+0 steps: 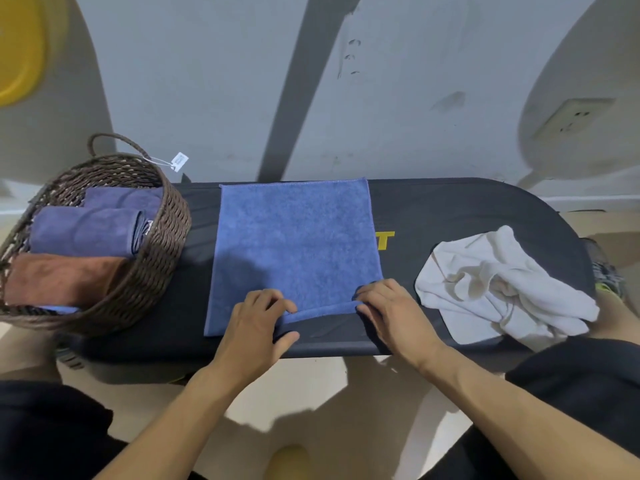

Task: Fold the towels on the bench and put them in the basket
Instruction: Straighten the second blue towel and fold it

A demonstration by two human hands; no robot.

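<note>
A blue towel (pixel 294 240) lies spread flat across the middle of the black bench (pixel 457 209). My left hand (pixel 256 327) pinches its near edge left of centre, and my right hand (pixel 388 306) pinches the same edge near the right corner; the edge is lifted slightly between them. A crumpled white towel (pixel 498 289) sits on the bench's right end. On the left end stands a brown woven basket (pixel 159 258) holding two folded purple towels (pixel 86 232) and a folded brown towel (pixel 62 277).
A grey wall rises right behind the bench, with a socket (pixel 575 117) at the right. A white price tag (pixel 179 161) hangs from the basket handle. My dark-clothed knees frame the bottom corners, over pale floor.
</note>
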